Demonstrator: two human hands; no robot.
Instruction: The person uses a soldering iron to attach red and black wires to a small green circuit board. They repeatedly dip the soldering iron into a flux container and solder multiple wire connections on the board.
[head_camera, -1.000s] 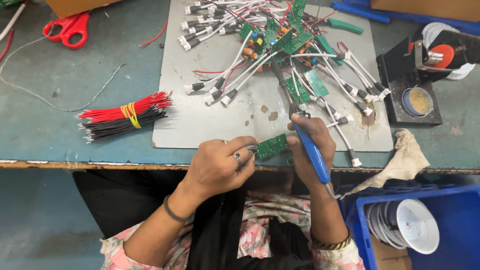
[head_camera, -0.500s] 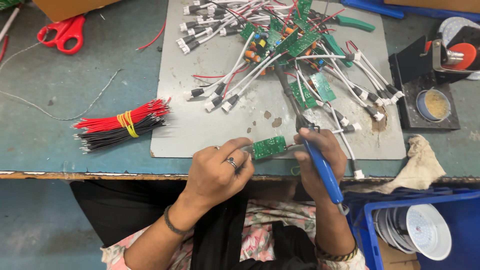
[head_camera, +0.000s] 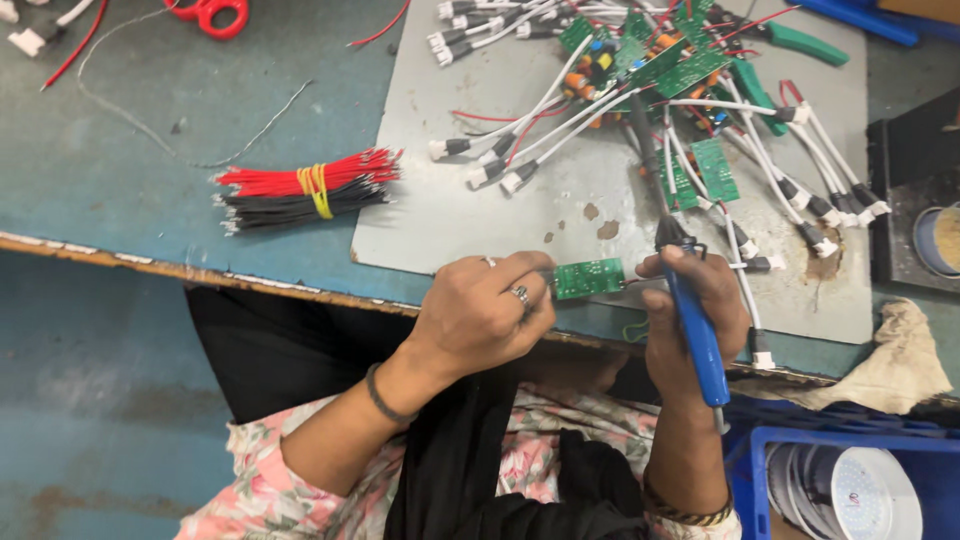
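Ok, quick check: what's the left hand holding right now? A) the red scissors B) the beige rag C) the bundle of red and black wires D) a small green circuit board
D: the left hand pinches a small green circuit board at the table edge, while the right hand brings a blue-handled tool to it; the wire bundle lies apart on the table.

red-black wire bundle (head_camera: 305, 190), red scissors (head_camera: 208, 14), rag (head_camera: 895, 360)

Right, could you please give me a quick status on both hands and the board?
Left hand pinching small green circuit board. Right hand gripping blue-handled soldering iron, tip beside board. Nothing in the way.
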